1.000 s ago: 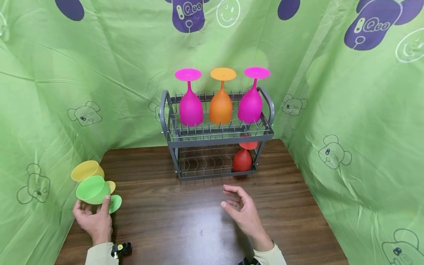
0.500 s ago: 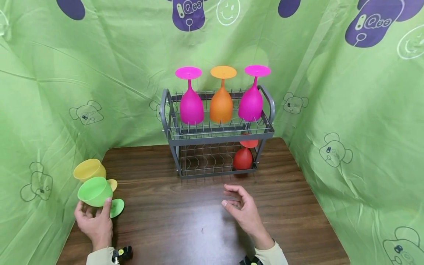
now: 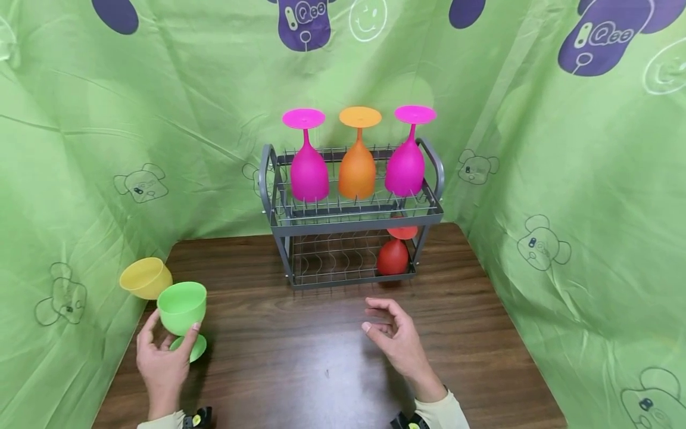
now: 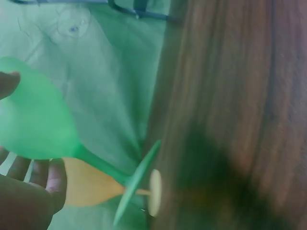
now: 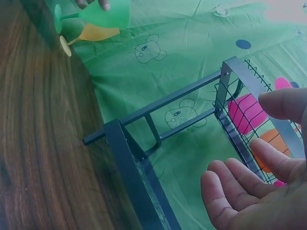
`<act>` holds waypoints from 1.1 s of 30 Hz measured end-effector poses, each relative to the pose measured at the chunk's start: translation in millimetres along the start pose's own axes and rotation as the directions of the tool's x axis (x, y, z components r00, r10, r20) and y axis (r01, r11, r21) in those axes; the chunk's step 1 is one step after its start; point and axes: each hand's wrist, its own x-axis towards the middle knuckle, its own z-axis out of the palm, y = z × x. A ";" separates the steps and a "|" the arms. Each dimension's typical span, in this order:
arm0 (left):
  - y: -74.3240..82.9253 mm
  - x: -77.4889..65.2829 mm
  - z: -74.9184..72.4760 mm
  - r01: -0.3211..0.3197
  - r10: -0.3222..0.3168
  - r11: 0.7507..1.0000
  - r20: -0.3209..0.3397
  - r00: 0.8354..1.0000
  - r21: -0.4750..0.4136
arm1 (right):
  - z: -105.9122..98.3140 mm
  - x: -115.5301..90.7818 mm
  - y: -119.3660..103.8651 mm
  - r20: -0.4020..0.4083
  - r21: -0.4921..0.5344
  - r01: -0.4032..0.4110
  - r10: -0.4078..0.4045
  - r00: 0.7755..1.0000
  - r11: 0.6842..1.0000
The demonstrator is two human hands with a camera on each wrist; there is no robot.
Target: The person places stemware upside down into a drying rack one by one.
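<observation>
My left hand [image 3: 163,363] grips a green plastic goblet [image 3: 182,307] by its bowl, thumb on one side and fingers on the other. The goblet stands nearly upright, its round foot below the hand. In the left wrist view the green goblet [image 4: 38,115] shows bowl, stem and foot, tilted against the picture. Just behind it is a yellow goblet [image 3: 146,278], its foot hidden in the head view by the green one. My right hand [image 3: 399,342] hovers over the table in front of the rack, fingers loosely bent, holding nothing.
A grey two-tier dish rack [image 3: 354,225] stands at the table's back. Its top tier bears two pink goblets [image 3: 309,176] and an orange goblet [image 3: 357,173], upside down. A red goblet [image 3: 393,257] sits inverted at the lower right. Green cloth [image 3: 214,119] walls the wooden table [image 3: 278,345].
My left hand has moved right with the green goblet, away from the yellow one, and the goblet has turned more upright. The right hand has barely shifted.
</observation>
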 end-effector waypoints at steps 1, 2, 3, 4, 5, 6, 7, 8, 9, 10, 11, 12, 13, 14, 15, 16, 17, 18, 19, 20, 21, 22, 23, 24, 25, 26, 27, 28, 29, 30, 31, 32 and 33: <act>4.7 -2.2 2.1 -0.013 0.012 0.999 0.025 1.000 0.047 | -0.3 0.1 0.0 0.003 -0.002 0.002 -0.002 1.000 1.000; 9.3 -4.4 4.2 -0.025 0.021 0.997 0.050 0.999 0.077 | -0.6 0.2 0.1 0.006 -0.005 0.004 -0.004 1.000 1.000; 13.4 -6.3 6.3 -0.038 0.031 0.995 0.076 0.997 0.095 | -0.9 0.3 0.4 0.008 -0.008 0.006 -0.006 1.000 1.000; 17.8 -8.2 8.2 -0.055 0.043 0.991 0.100 0.994 0.119 | -1.0 0.6 0.5 0.011 -0.010 0.009 -0.009 1.000 1.000; 22.3 -10.0 9.9 -0.075 0.058 0.987 0.122 0.991 0.144 | -1.1 0.8 0.6 0.013 -0.014 0.012 -0.011 1.000 1.000; 26.5 -11.6 11.8 -0.108 0.085 0.980 0.145 0.986 0.165 | -1.2 1.2 0.8 0.014 -0.017 0.014 -0.014 1.000 1.000; 30.4 -12.8 13.2 -0.148 0.116 0.970 0.168 0.979 0.195 | -1.3 1.5 1.0 0.015 -0.020 0.016 -0.016 1.000 1.000; 34.5 -14.0 14.7 -0.197 0.157 0.956 0.189 0.969 0.218 | -1.3 1.9 1.2 0.017 -0.025 0.022 -0.022 1.000 0.999; 38.3 -15.0 16.3 -0.244 0.196 0.940 0.209 0.958 0.237 | -1.2 2.3 0.8 0.017 -0.027 0.023 -0.022 1.000 0.999; 42.7 -16.1 17.9 -0.290 0.234 0.921 0.226 0.946 0.259 | -1.0 2.6 0.3 0.017 -0.029 0.021 -0.021 1.000 0.999; 46.9 -17.1 19.6 -0.331 0.268 0.904 0.244 0.932 0.270 | -0.8 3.0 -0.5 0.017 -0.029 0.018 -0.017 1.000 0.999; 50.7 -18.0 21.5 -0.365 0.297 0.890 0.261 0.919 0.274 | -0.5 3.3 -1.4 0.016 -0.029 0.013 -0.012 1.000 0.999; 54.7 -19.0 23.4 -0.388 0.314 0.879 0.278 0.908 0.275 | -0.1 3.5 -2.5 0.016 -0.029 0.006 -0.006 1.000 1.000; 58.7 -20.2 25.5 -0.406 0.326 0.871 0.294 0.898 0.275 | 0.2 3.8 -3.7 0.017 -0.029 -0.001 0.001 1.000 1.000; 62.6 -21.6 27.8 -0.417 0.330 0.866 0.312 0.891 0.276 | 0.5 4.1 -5.2 0.016 -0.025 -0.011 0.012 1.000 1.000; 66.6 -23.3 30.1 -0.427 0.331 0.860 0.331 0.884 0.279 | 0.7 4.3 -6.3 0.018 -0.025 -0.016 0.017 1.000 1.000; 70.7 -25.2 32.3 -0.434 0.329 0.855 0.351 0.877 0.283 | 0.9 4.7 -7.5 0.020 -0.023 -0.020 0.020 1.000 1.000; 74.5 -27.2 34.8 -0.443 0.327 0.850 0.374 0.868 0.285 | 0.9 4.9 -8.4 0.024 -0.023 -0.020 0.020 1.000 1.000; 78.4 -29.4 37.4 -0.452 0.325 0.846 0.399 0.857 0.283 | 0.9 5.2 -9.0 0.029 -0.022 -0.017 0.018 0.999 1.000; 81.8 -31.6 40.2 -0.464 0.324 0.840 0.424 0.846 0.283 | 0.8 5.5 -9.8 0.032 -0.022 -0.014 0.014 0.999 1.000; 85.1 -33.9 43.1 -0.476 0.325 0.835 0.450 0.832 0.276 | 0.8 5.8 -10.3 0.036 -0.021 -0.009 0.010 0.999 1.000; 88.1 -36.0 46.2 -0.489 0.329 0.830 0.473 0.817 0.268 | 0.7 6.2 -10.6 0.039 -0.021 -0.003 0.004 0.999 1.000; 90.7 -38.0 49.5 -0.504 0.336 0.824 0.496 0.801 0.257 | 0.7 6.7 -10.9 0.043 -0.022 0.003 -0.002 0.999 1.000; 93.1 -39.8 52.9 -0.519 0.345 0.820 0.516 0.784 0.241 | 0.8 7.2 -11.2 0.048 -0.022 0.009 -0.008 0.999 1.000; 95.4 -41.4 56.3 -0.533 0.354 0.816 0.534 0.768 0.225 | 1.0 7.8 -11.4 0.052 -0.023 0.014 -0.013 0.999 1.000; 97.7 -42.8 59.9 -0.550 0.366 0.808 0.551 0.750 0.211 | 1.2 8.4 -11.6 0.056 -0.026 0.018 -0.017 0.998 1.000; 100.0 -44.1 63.3 -0.565 0.377 0.801 0.567 0.732 0.197 | 1.6 8.8 -11.7 0.061 -0.028 0.022 -0.020 0.998 0.999; 102.3 -45.3 66.7 -0.578 0.385 0.795 0.583 0.716 0.184 | 1.9 9.3 -11.8 0.065 -0.031 0.023 -0.021 0.998 0.999; 104.7 -46.4 70.2 -0.590 0.393 0.790 0.599 0.698 0.169 | 2.3 9.6 -11.8 0.070 -0.032 0.024 -0.021 0.997 0.999; 107.2 -47.5 73.5 -0.601 0.398 0.784 0.616 0.680 0.156 | 2.8 9.8 -12.0 0.073 -0.034 0.021 -0.019 0.997 0.999; 109.8 -48.6 76.6 -0.608 0.402 0.782 0.631 0.663 0.141 | 3.0 9.8 -12.1 0.078 -0.039 0.019 -0.016 0.997 0.999; 112.5 -49.7 79.6 -0.613 0.403 0.780 0.647 0.648 0.129 | 3.3 9.7 -12.3 0.081 -0.044 0.016 -0.012 0.997 0.999; 115.1 -50.9 82.2 -0.615 0.402 0.780 0.661 0.633 0.115 | 3.5 9.7 -12.8 0.085 -0.048 0.013 -0.009 0.996 0.999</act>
